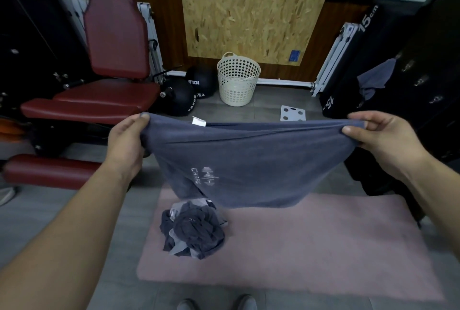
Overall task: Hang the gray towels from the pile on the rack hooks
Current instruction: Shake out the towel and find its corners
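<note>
Left hand (127, 140) and right hand (380, 135) grip a stretched gray towel (249, 162) mid-frame; "15cm" marks a black pad (358, 60), upper right.

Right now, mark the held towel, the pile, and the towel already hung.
held towel (249, 155), head view, middle of the cloth stretched between both hands.
pile (194, 230), head view, top of the crumpled heap.
hung towel (375, 78), head view, middle of the draped cloth.

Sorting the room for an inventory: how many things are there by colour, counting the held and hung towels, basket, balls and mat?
Gray: 2, the held towel and the hung towel
Cream: 1, basket
Black: 2, balls
Pink: 1, mat
Total: 6
</note>
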Motion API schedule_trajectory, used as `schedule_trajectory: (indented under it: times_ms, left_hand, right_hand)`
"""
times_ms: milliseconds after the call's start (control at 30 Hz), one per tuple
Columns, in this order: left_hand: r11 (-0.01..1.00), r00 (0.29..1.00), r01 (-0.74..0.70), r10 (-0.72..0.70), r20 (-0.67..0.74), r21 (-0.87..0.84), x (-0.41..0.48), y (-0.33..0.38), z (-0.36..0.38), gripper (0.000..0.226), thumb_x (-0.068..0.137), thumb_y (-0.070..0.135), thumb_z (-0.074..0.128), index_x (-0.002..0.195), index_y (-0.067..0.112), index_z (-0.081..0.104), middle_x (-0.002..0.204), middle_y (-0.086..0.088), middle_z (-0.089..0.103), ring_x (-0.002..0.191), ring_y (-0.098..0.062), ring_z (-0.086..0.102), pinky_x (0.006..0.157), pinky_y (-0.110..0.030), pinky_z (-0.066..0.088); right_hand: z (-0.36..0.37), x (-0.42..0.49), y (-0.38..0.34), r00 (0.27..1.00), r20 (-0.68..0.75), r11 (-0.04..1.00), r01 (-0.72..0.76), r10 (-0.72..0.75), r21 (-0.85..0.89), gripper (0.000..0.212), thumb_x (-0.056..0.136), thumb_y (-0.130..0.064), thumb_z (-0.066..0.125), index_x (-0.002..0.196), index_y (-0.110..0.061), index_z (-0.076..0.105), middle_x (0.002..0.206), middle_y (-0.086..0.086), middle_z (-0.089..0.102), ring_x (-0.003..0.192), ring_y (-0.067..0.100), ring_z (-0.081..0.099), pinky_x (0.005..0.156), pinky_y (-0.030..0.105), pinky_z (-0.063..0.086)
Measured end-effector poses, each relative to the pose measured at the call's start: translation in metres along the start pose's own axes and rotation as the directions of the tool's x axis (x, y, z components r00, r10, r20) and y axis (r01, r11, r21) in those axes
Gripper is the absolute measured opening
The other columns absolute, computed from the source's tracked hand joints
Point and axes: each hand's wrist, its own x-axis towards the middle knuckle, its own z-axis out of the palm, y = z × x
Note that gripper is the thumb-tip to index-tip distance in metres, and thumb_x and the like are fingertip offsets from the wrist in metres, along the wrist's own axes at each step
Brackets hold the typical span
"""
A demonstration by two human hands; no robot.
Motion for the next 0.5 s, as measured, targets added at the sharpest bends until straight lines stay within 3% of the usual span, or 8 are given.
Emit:
schedule_trajectory:
  times_ms: [100,233,300,367,500]
  left_hand:
    - [0.998,0.999,-0.029,0.027,0.038,0.056,0.003,0.003,0.000,0.012,0.095,0.026,0.065,0.086,0.026,0.072,0.089,0.004,0.070,0.082,-0.014,0.061,0.072,-0.028,0.046]
    - [0.991,0.997,-0.072,0.072,0.000,0.112,0.006,-0.002,0.007,0.010,0.097,0.023,0.064,0.089,0.023,0.071,0.088,0.005,0.068,0.079,-0.009,0.059,0.071,-0.025,0.047]
    - [0.987,0.997,-0.072,0.075,-0.016,0.145,0.006,-0.008,0.009,0.013,0.098,0.023,0.063,0.088,0.023,0.071,0.086,0.010,0.069,0.078,-0.002,0.060,0.078,-0.022,0.047]
    - [0.984,0.998,-0.050,0.054,-0.015,0.171,0.006,-0.013,0.008,0.021,0.100,0.027,0.059,0.083,0.023,0.070,0.083,0.010,0.067,0.077,-0.002,0.058,0.077,-0.021,0.045]
    - [0.992,0.999,-0.007,0.014,-0.050,0.129,0.009,-0.019,0.004,0.030,0.102,0.025,0.051,0.075,0.022,0.062,0.074,0.008,0.059,0.075,-0.009,0.050,0.073,-0.028,0.040]
  right_hand:
    - [-0.001,0.002,-0.002,1.000,-0.025,0.999,-0.010,0.008,-0.049,0.031,0.082,-0.003,0.074,0.113,-0.004,0.068,0.092,0.008,0.073,0.072,0.008,0.070,0.073,0.019,0.058]
    - [-0.002,0.000,0.001,0.994,0.009,0.991,-0.109,0.109,0.082,0.009,0.089,-0.002,0.066,0.097,-0.004,0.070,0.078,0.003,0.076,0.074,0.013,0.069,0.072,0.020,0.058]
    - [0.000,-0.002,0.002,0.992,0.011,0.974,-0.125,0.125,0.188,0.009,0.090,-0.006,0.064,0.097,-0.004,0.069,0.081,0.003,0.076,0.079,0.013,0.071,0.077,0.023,0.060]
    - [0.003,-0.004,0.006,0.995,-0.020,0.985,-0.093,0.097,0.148,0.014,0.090,-0.013,0.065,0.098,-0.003,0.070,0.084,0.006,0.076,0.080,0.014,0.071,0.078,0.024,0.060]
    - [0.005,-0.004,0.014,0.994,-0.075,0.996,-0.082,0.083,0.024,0.020,0.096,-0.022,0.064,0.096,-0.003,0.071,0.083,0.010,0.073,0.074,0.021,0.065,0.062,0.025,0.055]
